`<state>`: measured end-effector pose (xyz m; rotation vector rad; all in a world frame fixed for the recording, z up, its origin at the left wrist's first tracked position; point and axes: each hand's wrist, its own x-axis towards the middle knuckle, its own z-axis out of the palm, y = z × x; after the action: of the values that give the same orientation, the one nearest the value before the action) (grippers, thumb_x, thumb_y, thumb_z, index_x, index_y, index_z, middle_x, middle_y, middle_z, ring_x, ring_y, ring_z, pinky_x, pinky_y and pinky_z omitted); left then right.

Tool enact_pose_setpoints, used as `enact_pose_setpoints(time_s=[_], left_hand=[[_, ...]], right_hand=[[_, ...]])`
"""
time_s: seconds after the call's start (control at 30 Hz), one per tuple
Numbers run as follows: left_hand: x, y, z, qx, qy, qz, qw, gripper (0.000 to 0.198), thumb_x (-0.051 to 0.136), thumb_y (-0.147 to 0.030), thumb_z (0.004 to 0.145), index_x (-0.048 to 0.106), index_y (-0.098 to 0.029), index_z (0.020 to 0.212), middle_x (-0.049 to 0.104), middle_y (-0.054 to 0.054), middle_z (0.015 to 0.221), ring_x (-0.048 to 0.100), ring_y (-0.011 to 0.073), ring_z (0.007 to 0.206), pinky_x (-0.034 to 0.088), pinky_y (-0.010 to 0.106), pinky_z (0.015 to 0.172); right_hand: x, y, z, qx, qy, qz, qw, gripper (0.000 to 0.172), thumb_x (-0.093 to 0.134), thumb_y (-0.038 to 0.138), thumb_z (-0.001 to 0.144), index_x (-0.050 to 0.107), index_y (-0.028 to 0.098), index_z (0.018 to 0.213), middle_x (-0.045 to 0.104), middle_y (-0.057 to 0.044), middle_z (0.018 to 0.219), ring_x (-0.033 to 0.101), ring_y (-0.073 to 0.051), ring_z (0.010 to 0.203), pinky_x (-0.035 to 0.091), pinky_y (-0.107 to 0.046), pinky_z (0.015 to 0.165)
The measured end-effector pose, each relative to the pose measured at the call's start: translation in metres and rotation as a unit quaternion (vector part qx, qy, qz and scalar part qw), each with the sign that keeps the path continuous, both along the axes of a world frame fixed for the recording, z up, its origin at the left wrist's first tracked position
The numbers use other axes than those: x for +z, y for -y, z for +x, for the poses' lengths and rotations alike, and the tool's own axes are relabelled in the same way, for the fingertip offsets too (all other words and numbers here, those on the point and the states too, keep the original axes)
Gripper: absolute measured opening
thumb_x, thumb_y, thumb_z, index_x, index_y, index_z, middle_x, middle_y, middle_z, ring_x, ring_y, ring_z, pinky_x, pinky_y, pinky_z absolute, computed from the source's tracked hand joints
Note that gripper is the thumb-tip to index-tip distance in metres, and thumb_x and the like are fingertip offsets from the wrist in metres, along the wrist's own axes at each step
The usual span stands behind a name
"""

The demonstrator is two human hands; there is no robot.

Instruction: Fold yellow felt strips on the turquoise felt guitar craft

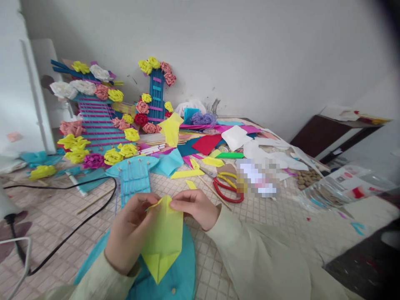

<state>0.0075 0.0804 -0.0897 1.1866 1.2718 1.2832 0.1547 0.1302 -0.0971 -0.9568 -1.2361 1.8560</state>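
Hands, left (131, 233) and right (195, 212), pinch folded yellow paper (164, 239).

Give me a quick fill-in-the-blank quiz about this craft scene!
1. The left hand and right hand pinch a folded paper coloured ___.
2. The cable on the tiled surface is ___.
3. The scissors lie to the ___ of both hands.

Missing words: yellow; black; right.
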Motion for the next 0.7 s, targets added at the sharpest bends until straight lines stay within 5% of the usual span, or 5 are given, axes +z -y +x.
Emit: enact_pose_setpoints(time_s=[0.33, 0.53, 0.7], left_hand=[[0.0006, -0.0013, -0.0033, -0.006, -0.105, 0.027, 0.994, 0.019, 0.048, -0.036, 0.078, 0.054, -0.019, 0.077, 0.056, 0.001, 0.077, 0.051, 0.0133, 0.074, 0.041, 0.021, 0.066], [0.0, -0.0057, -0.0011, -0.033, 0.015, -0.065, 0.997, 0.03, 0.058, -0.039, 0.071, 0.044, -0.022, 0.091, 0.058, -0.002, 0.071, 0.055, 0.0127, 0.065, 0.042, 0.021, 0.056], [0.0009, -0.0056, 0.0003, -0.033, 0.022, -0.079, 0.996, 0.036, 0.064, -0.034, 0.065, 0.045, -0.019, 0.091, 0.06, -0.002, 0.067, 0.057, 0.0125, 0.064, 0.043, 0.02, 0.056]], right_hand=[[0.0044, 0.0005, 0.0006, -0.019, 0.044, 0.073, 0.996, 0.019, 0.064, 0.031, 0.061, 0.061, 0.013, 0.062, 0.054, 0.002, 0.051, 0.047, -0.008, 0.047, 0.037, -0.021, 0.045], [0.0041, 0.0029, 0.0013, -0.023, 0.053, 0.116, 0.992, 0.015, 0.062, 0.028, 0.064, 0.062, 0.013, 0.066, 0.057, 0.0, 0.059, 0.049, -0.009, 0.054, 0.038, -0.021, 0.05], [0.004, 0.0027, 0.0009, -0.045, 0.054, 0.114, 0.991, 0.016, 0.064, 0.028, 0.061, 0.062, 0.013, 0.063, 0.058, 0.0, 0.06, 0.05, -0.01, 0.056, 0.04, -0.022, 0.053]])
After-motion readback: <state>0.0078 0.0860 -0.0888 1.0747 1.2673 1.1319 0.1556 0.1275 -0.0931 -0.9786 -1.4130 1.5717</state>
